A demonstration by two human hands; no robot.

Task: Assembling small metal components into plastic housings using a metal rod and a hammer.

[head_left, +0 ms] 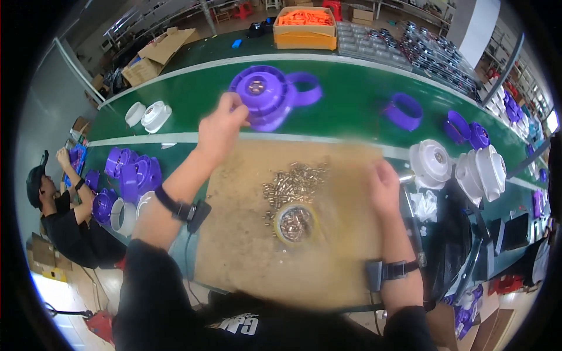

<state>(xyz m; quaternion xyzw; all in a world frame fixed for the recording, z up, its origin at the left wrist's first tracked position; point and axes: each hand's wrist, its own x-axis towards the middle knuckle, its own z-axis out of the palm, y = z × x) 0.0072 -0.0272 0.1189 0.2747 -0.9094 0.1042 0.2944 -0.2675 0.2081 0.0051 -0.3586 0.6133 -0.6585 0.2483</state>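
My left hand [219, 128] is closed at the left edge of a round purple plastic housing [266, 102], which has small copper-coloured parts at its centre. The housing is slightly blurred over the green belt. My right hand [383, 190] is at the right side of the brown board [234, 234], fingers curled; whatever they hold, if anything, is hidden. A blurred brown strip [348, 216] lies beside that hand. Between my hands, a heap of small metal cylinders [295, 184] spreads over the board, with a round tub [316, 225] of more such pieces nearer me.
Purple rings [404, 111] and white housings [430, 164] stand to the right. More purple housings [140, 175] are at the left, near a seated person [64, 216]. Beyond the belt are a box of orange parts [304, 29] and clear trays [372, 44].
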